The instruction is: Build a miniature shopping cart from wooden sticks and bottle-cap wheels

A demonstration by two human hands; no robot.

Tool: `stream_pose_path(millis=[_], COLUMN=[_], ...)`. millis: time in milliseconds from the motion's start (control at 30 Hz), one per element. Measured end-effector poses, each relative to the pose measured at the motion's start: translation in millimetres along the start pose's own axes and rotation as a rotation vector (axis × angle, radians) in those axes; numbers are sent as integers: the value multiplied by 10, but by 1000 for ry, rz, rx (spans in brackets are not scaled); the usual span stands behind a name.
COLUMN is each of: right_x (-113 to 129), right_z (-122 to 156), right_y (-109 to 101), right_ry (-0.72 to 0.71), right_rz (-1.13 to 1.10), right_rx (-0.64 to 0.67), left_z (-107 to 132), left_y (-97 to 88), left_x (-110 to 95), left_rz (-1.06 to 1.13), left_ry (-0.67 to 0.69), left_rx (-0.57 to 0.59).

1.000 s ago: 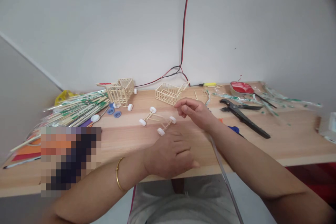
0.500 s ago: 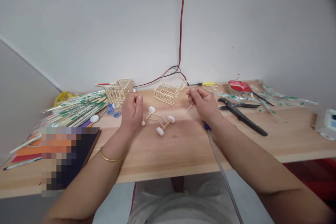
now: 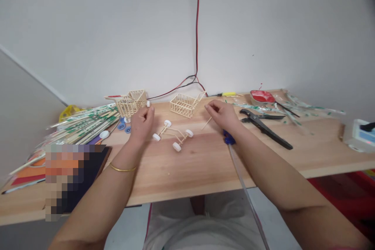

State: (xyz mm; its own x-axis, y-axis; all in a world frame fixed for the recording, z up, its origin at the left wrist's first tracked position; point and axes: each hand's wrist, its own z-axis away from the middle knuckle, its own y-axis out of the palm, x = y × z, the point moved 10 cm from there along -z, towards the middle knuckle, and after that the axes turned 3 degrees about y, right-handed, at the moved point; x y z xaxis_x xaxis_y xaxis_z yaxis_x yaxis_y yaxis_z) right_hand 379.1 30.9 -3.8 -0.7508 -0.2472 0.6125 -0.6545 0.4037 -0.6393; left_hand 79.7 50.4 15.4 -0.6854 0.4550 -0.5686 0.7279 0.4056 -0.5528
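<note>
My left hand (image 3: 141, 124) hovers with curled fingers just left of a small stick frame with white wheels (image 3: 172, 136) lying on the wooden table (image 3: 205, 160). Whether it pinches anything is hidden. My right hand (image 3: 222, 115) is closed in a pinch on a thin wooden stick (image 3: 206, 123) that slants down to the table. Just beyond my right fingers stands a small basket of sticks (image 3: 183, 104). A second stick cart with wheels (image 3: 129, 104) stands behind my left hand.
Packs of wrapped chopsticks (image 3: 84, 125) fill the left. Blue and white caps (image 3: 120, 126) lie near them. Black pliers (image 3: 263, 125), a red lid (image 3: 261, 96) and torn wrappers lie at the right. A red-black cable (image 3: 197, 39) hangs down the wall. A white device (image 3: 359, 134) sits far right.
My left hand rose from the near table edge to beside the wheeled frame. My right hand moved back toward the basket and now pinches a thin stick.
</note>
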Motion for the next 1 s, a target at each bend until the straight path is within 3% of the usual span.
stream_pose_path(millis=[133,300,500,633,800,1000], right_x=[-50,-174,-104,-59,-28,-92], right_z=[-20,-76,-37,29,131,172], right_y=[69,-46,121,250,447,554], right_ry=[-21,8,-12,-24,-102,-134], right_rz=[88,127,119,132,177,317], right_rx=[74,22,170,267,412,509], left_z=[12,25,3,2,6,26], left_y=[102,233,53,38,129,289], left_x=[139,151,109,107,138,138], left_rz=[-37,-5,-53,-45,-28,-17], left_ry=[-60,-34,-62,-86,-101,-114], left_rx=[33,141,58,62,132,294])
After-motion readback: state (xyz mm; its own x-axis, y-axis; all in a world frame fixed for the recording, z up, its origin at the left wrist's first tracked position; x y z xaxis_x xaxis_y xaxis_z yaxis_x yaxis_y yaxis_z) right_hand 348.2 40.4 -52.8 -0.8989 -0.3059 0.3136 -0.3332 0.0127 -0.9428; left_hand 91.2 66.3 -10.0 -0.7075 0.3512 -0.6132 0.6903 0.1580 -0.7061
